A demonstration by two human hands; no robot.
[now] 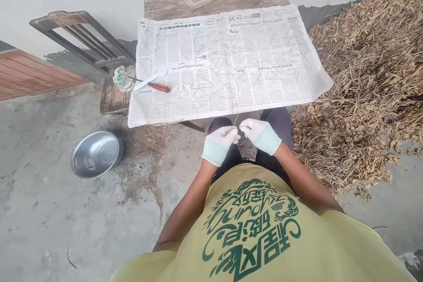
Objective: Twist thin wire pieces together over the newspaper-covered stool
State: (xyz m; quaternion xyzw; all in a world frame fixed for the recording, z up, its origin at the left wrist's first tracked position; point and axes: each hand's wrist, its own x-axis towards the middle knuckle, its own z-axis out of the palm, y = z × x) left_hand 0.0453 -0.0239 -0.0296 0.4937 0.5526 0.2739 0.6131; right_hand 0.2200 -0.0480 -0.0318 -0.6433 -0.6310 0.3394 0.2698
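Both my hands wear white gloves with pale green cuffs and are close together above my lap, just off the table's near edge. My left hand is closed, its fingers pinching a thin wire. Close beside it, my right hand pinches the same wire, which curves between and below the fingertips. One end of the wire sticks up toward the table. On the newspaper in front of me lie several thin bent wire shapes, some with angular, star-like outlines.
A red-handled screwdriver and a white plastic spoon rest at the newspaper's left. A crumpled plastic bag sits on a wooden chair. The metal basin stands on the floor. Dry plant stalks are heaped at right.
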